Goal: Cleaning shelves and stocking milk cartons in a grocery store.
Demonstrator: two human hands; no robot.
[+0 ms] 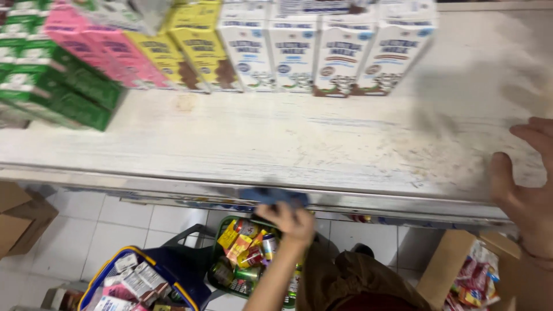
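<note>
Green cartons (63, 86): stacked at the far left of the white shelf (276, 144), lying at a slant.
Pink cartons (98, 49): just right of the green ones.
Yellow cartons (196, 49): next along, beside the pink.
White milk cartons (328, 49): a row of four at the back of the shelf, touching side by side.
Blue basket (144, 276): on the tiled floor below, holding small packs.
Green basket (245, 256): right of the blue one, full of cans and packets.
Left hand (291, 219): at the shelf's front edge, fingers curled around a blue cloth (273, 197).
Cardboard box (466, 273): on the floor at lower right, with red packets inside.
Right hand (527, 190): fingers spread wide, resting on the bare, dusty right end of the shelf, holding nothing.
</note>
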